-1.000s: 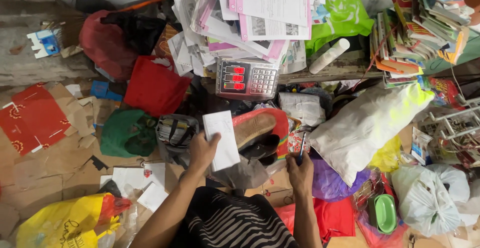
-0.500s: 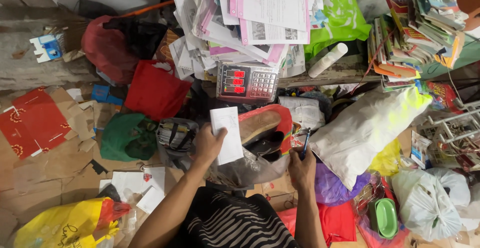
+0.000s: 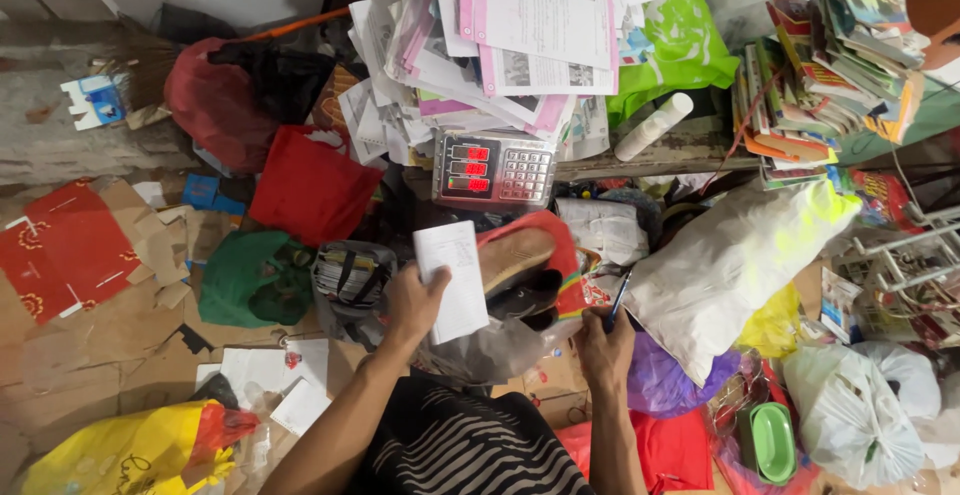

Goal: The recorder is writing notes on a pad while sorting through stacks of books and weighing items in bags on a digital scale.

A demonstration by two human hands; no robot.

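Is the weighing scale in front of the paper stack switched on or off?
On. The weighing scale shows three rows of lit red digits on its display, beside a pale keypad.

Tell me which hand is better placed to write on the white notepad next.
Right. The right hand already grips the pen, tip towards the white notepad; the left hand is busy holding that notepad up.

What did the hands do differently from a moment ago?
Very little changed. The left hand has kept the white paper slip raised throughout, tilting it only slightly. The right hand still holds the thin pen, now pointing up a bit more clearly near the white plastic sack. The grey weighing scale with red digits, the paper stack and the surrounding bags stayed put.
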